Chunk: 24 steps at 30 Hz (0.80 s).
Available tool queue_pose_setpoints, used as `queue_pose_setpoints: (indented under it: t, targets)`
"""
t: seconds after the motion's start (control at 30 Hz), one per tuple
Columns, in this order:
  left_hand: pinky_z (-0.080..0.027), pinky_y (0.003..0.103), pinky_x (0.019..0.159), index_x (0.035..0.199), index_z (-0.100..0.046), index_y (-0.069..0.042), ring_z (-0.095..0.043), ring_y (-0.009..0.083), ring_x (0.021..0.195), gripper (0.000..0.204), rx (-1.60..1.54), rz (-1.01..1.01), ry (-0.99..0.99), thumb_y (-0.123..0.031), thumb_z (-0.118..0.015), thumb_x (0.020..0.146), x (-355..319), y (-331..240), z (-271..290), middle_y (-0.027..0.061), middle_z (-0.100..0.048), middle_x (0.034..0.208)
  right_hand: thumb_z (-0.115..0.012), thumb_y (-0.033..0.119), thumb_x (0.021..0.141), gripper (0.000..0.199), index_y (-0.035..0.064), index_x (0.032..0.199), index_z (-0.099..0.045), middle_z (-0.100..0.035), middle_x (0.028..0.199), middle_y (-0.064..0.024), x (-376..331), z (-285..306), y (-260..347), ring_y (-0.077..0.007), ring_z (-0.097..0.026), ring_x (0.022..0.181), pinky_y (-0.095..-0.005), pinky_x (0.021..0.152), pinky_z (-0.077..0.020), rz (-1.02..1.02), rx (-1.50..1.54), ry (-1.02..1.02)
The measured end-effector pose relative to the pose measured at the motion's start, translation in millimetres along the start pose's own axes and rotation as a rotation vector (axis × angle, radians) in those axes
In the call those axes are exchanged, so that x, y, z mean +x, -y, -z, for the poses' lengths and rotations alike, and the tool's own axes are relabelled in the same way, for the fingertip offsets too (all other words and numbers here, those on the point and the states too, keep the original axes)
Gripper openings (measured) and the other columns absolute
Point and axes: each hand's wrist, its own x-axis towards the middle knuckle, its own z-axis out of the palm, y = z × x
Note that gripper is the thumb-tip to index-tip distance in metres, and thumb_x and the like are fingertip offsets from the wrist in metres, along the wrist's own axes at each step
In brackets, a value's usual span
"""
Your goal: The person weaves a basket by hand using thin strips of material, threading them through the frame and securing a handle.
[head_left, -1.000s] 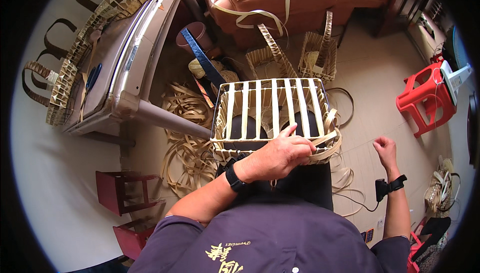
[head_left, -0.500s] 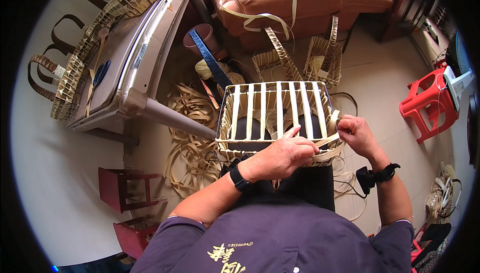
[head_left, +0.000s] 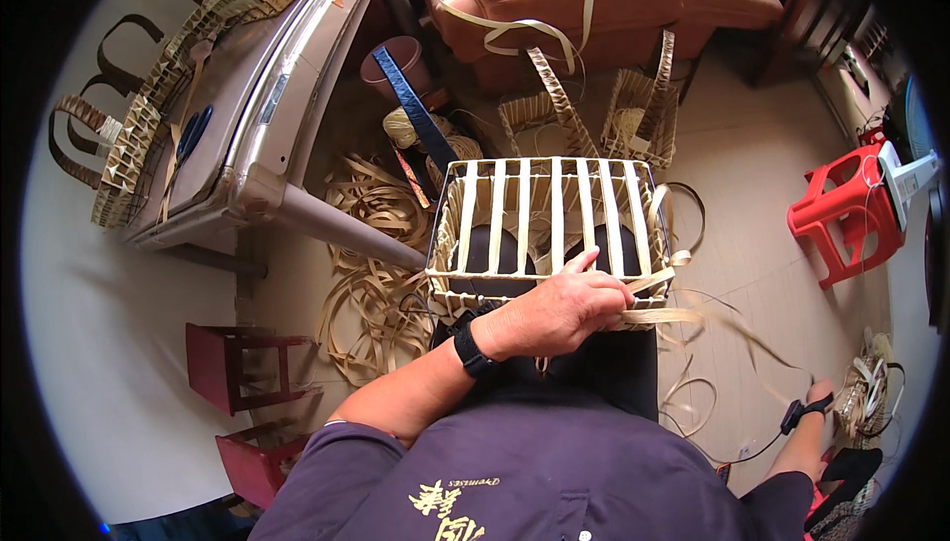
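On my lap sits a wire-framed basket (head_left: 556, 206) with pale flat strips running lengthwise across its face and tan weaving round its sides. My left hand (head_left: 569, 308) lies at its near right edge, thumb and fingers closed on a woven strip (head_left: 658, 316) by the rim. The strip runs on to the right, its far part smeared by motion. Out at the far right is my right hand (head_left: 819, 392), arm stretched, small and blurred; the strip leads up to its closed fingers.
Loose tan strips (head_left: 371, 294) lie heaped left of the basket. A table (head_left: 223, 145) holds scissors (head_left: 196, 133) and woven work. Handled baskets (head_left: 641, 110) stand ahead, before a brown sofa (head_left: 594, 6). A red stool (head_left: 846, 209) is at right, dark red stools (head_left: 237, 368) at left.
My right hand has left the basket's right corner and swung far out to the right, drawing the strip along. My left hand keeps its place on the near edge.
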Motion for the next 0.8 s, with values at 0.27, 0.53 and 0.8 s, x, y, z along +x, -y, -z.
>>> queue_pose_setpoints:
  t: [0.27, 0.53, 0.8]
  targets:
    - [-0.026, 0.067, 0.124, 0.102, -0.067, -0.006, -0.067, 0.0248, 0.116, 0.006, 0.066, 0.018, 0.015, -0.009, -0.068, 0.096, 2, -8, 2, 0.0033, -0.070, 0.122, -0.064, 0.008, 0.095, 0.022, -0.0012, 0.109, -0.079, -0.075, 0.090, -0.0038, 33, 277, 269, -0.0112, -0.063, 0.077, -0.0272, 0.070, -0.0523, 0.274, 1.291, 0.314]
    - [-0.025, 0.066, 0.125, 0.096, -0.067, -0.005, -0.068, 0.0242, 0.114, 0.002, 0.015, 0.024, -0.003, -0.005, -0.067, 0.094, 5, -2, 1, 0.0041, -0.072, 0.118, -0.069, -0.004, 0.089, 0.024, -0.0026, 0.112, -0.076, -0.065, 0.096, -0.0005, 23, 337, 404, -0.0053, -0.056, 0.075, -0.0226, 0.064, -0.0437, 0.716, 1.542, 0.649]
    - [-0.024, 0.066, 0.125, 0.096, -0.067, -0.006, -0.068, 0.0239, 0.113, 0.004, -0.027, 0.042, -0.039, -0.006, -0.069, 0.094, 1, -2, -1, 0.0034, -0.071, 0.118, -0.072, 0.019, 0.093, 0.016, 0.0076, 0.084, -0.065, -0.060, 0.068, 0.0008, 50, 242, 325, -0.0086, -0.054, 0.052, -0.0249, 0.047, -0.0430, 0.359, 1.582, 0.818]
